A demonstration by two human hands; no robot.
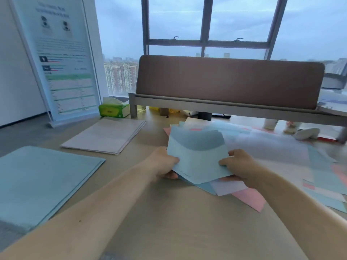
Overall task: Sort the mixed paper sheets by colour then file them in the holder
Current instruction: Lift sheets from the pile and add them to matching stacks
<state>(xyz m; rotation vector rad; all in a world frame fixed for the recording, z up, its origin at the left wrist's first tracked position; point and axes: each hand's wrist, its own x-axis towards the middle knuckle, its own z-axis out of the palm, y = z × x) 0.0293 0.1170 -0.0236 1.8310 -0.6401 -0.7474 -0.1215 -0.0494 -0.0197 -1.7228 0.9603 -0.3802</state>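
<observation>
A tall window [206, 25] shows grey daylight and city towers behind a brown desk divider [229, 79].

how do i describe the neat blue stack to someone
From the standing banner at left, come down the table to its near left edge. The blue stack lies there, nearer than the pale stack; unlike the scattered blue sheets, it is squared.

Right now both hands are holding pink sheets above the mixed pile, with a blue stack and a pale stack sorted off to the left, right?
Not quite: the head view shows the left hand and right hand holding blue sheets, not pink. The mixed pile, blue stack and pale stack are as you say.
</observation>
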